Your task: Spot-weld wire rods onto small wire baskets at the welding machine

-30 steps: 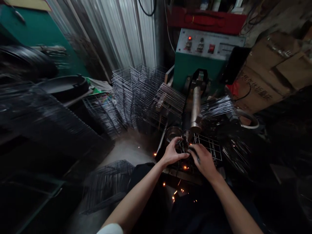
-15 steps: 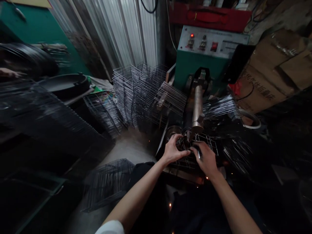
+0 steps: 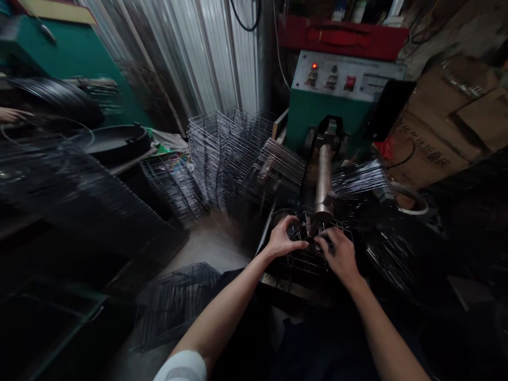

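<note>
A wire grid (image 3: 307, 261) lies under the metal cylinder arm (image 3: 324, 182) of a green machine (image 3: 297, 119). At the grid's left side, my left hand (image 3: 283, 238) curves its thumb and fingers round the wires, gripping the grid. My right hand (image 3: 337, 251) is on the other side, fingers bent and pressed together near the tip below the cylinder; what lies between them is too dark and small to make out. Both hands are close together, with the thumbs pointing at each other.
Stacks of wire grids (image 3: 206, 159) stand left of the machine. More wire pieces (image 3: 359, 177) lie to its right, by cardboard boxes (image 3: 432, 135). A wire stack (image 3: 174, 301) rests on the floor. Another person's hand (image 3: 14, 115) shows at far left.
The orange sparks below the hands are gone. The view has shifted slightly, so the machine sits a little lower. My hands stay at the grid, the right fingers bent a little differently.
</note>
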`<action>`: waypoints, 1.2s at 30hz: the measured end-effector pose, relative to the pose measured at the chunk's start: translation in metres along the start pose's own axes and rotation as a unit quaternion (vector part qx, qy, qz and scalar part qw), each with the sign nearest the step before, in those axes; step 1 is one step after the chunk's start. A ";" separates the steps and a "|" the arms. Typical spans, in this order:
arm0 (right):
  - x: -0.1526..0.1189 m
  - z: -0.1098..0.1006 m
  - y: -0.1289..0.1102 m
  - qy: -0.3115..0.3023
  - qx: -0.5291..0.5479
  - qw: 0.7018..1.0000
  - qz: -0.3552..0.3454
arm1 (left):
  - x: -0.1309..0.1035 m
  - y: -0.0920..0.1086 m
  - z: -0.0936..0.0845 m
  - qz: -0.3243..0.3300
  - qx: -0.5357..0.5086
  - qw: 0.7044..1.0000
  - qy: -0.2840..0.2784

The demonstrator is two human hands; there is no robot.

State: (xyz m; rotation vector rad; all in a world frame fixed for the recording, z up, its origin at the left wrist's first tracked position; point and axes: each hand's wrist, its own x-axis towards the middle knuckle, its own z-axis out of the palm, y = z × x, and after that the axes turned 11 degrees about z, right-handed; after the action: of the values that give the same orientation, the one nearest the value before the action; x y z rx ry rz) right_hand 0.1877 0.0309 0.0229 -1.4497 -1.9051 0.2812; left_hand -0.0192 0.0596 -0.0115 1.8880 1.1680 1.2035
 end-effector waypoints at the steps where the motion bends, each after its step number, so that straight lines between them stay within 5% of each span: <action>1: 0.000 0.001 0.000 0.000 0.005 1.000 0.000 | 0.001 0.001 0.000 0.002 0.001 1.000 -0.001; 6: 0.001 -0.002 -0.001 -0.003 0.043 0.999 0.001 | -0.005 -0.008 -0.005 0.038 -0.035 0.999 0.001; 11: -0.013 -0.022 0.010 -0.024 0.124 0.989 0.081 | -0.057 -0.068 0.008 -0.019 -0.150 0.986 0.069; 15: -0.037 -0.036 0.017 -0.040 0.267 0.939 0.215 | -0.100 -0.113 0.057 -0.213 -0.417 0.882 0.053; 17: -0.050 -0.040 0.016 -0.028 0.319 0.908 0.269 | -0.107 -0.125 0.079 -0.209 -0.509 0.834 0.043; 20: -0.068 -0.045 0.012 -0.006 0.350 0.879 0.324 | -0.105 -0.133 0.092 -0.170 -0.571 0.802 0.038; 24: -0.080 -0.051 0.008 0.006 0.383 0.849 0.363 | -0.098 -0.136 0.081 -0.162 -0.588 0.793 0.013; 30: -0.079 -0.053 -0.020 -0.020 0.447 0.808 0.383 | -0.093 -0.118 0.057 -0.196 -0.496 0.844 0.056; 33: -0.084 -0.060 -0.036 -0.052 0.457 0.799 0.386 | -0.103 -0.099 0.022 -0.174 -0.449 0.872 0.089; 36: -0.096 -0.077 -0.044 -0.107 0.475 0.804 0.341 | -0.116 -0.071 -0.030 -0.113 -0.331 0.933 0.090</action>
State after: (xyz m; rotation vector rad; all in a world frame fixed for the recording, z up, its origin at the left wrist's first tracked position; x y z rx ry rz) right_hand 0.2156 -0.0896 0.0639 -1.2967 -0.9665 1.5413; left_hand -0.0945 -0.0139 -0.1025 1.1307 0.8793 1.4298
